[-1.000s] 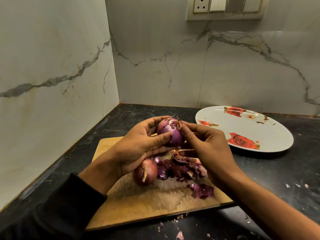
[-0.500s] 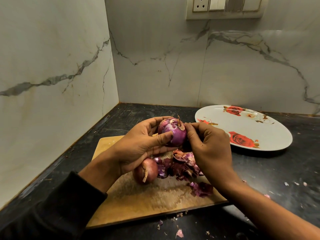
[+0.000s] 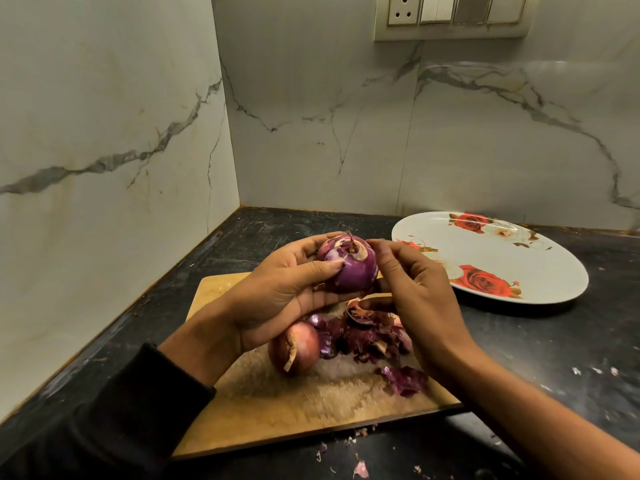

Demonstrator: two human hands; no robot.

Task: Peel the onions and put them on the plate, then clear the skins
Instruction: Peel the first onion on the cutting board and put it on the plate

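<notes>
Onion (image 3: 348,268) number one is up off the cutting board (image 3: 263,407), cradled in the left hand (image 3: 277,299) with the thumb pressed across its front and the fingers curled round the back. Makes sense: that grip keeps the stem end pointing up and out where the right hand (image 3: 415,289) can get at it. The right hand sits just beside the top of the onion, fingers bent in close. I honestly can't tell whether they're pinching a bit of skin or just about to, and they don't look wrapped round anything.

Most of the onion already looks glossy purple, with papery patches left around the stem, so I'd guess it's nearly done.

A second onion (image 3: 294,348) sits on the board under the left wrist, brown skin on, waiting its turn. The pile of skins (image 3: 367,337) lies right beneath the hands, so I reckon peelings just drop onto the board for easy clearing later. The rose-patterned plate (image 3: 554,271) waits on the counter (image 3: 554,358) to the right, within easy reach, with no onions on it.
</notes>
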